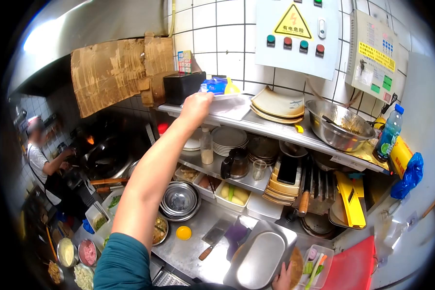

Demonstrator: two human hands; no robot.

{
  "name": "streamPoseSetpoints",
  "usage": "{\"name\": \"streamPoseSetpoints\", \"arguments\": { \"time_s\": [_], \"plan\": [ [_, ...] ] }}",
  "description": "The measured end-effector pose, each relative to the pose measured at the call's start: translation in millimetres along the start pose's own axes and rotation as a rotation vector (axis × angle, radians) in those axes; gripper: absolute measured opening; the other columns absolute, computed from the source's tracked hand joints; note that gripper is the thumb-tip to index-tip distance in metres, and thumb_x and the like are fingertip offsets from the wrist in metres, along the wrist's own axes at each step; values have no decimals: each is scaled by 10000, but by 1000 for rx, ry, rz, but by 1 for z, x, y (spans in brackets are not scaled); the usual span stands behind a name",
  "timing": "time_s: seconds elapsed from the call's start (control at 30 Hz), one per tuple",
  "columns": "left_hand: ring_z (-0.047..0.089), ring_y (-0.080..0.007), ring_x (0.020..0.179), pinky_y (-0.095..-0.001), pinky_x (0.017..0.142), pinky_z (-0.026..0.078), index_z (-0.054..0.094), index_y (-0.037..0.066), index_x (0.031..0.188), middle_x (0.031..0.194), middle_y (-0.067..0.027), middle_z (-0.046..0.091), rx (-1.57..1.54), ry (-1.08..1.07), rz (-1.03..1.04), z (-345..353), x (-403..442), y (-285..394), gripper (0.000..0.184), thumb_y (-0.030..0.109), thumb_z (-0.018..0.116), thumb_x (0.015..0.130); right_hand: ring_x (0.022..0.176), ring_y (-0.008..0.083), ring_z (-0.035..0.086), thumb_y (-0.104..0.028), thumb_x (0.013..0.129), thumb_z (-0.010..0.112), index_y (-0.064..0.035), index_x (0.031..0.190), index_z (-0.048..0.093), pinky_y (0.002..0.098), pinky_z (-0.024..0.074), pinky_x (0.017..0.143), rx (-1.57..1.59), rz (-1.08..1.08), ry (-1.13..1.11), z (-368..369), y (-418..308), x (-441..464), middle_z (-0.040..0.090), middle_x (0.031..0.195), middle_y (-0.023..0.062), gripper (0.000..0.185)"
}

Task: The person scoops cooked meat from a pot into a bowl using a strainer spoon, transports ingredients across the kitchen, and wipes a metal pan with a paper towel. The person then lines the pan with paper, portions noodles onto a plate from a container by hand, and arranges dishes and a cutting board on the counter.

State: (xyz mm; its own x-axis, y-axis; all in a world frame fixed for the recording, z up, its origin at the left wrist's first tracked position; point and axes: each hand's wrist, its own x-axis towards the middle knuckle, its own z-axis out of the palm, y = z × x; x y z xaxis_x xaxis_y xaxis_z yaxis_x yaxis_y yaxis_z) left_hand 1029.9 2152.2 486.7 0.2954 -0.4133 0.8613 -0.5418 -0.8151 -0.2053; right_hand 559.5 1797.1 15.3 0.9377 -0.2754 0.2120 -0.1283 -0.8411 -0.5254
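Note:
My left arm reaches up to the top steel shelf. My left hand (197,105) is closed at the near edge of a shallow white tray (224,97); its fingertips are partly hidden. A blue and yellow packet (217,86) sits at the tray. Low in the view, my right hand (282,279) holds the right side of a rectangular metal tray (262,261), which rests over a round wooden board (296,268). Left of it on the steel counter lie a cleaver (216,233) and a yellow lid (183,233).
Stacked plates (278,104), a large steel bowl (340,125) and a blue-capped bottle (390,133) line the top shelf. Nested steel bowls (180,199) and a vegetable container (316,266) stand on the counter. Another person (46,164) works at a wok, far left.

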Motion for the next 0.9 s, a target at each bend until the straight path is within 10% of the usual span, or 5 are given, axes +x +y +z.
{"name": "streamPoseSetpoints", "arguments": {
  "time_s": [0.37,0.57,0.8,0.9],
  "plan": [
    [693,-366,769,-475,666,557,620,47,817,768,-177,660,-199,143,187,15,71,82,46,78,588,829,1446,491,284,-57,839,587,-41,1478,458,514,218,1209,-39,-32,19,-11,9,9,329,1553,311,652],
    [672,-379,921,-464,772,559,598,14,891,907,-190,673,-262,-153,115,64,89,144,91,96,560,885,1375,497,371,-103,845,609,-13,1445,476,527,270,1176,-154,-80,177,-84,-91,41,427,1469,316,621],
    [621,-417,905,-502,787,524,646,7,872,924,-194,655,-273,393,163,60,67,102,140,74,563,781,1396,511,343,-31,831,654,-17,1477,432,542,283,1164,54,48,149,-65,-36,-17,319,1536,323,683],
    [650,-399,1087,-447,979,504,689,-43,1131,1107,-265,690,-265,-121,-399,78,55,36,445,141,564,746,1429,515,295,-30,842,659,-25,1498,404,561,265,1169,26,108,183,-54,-10,-36,281,1554,336,704]
  ]
}}
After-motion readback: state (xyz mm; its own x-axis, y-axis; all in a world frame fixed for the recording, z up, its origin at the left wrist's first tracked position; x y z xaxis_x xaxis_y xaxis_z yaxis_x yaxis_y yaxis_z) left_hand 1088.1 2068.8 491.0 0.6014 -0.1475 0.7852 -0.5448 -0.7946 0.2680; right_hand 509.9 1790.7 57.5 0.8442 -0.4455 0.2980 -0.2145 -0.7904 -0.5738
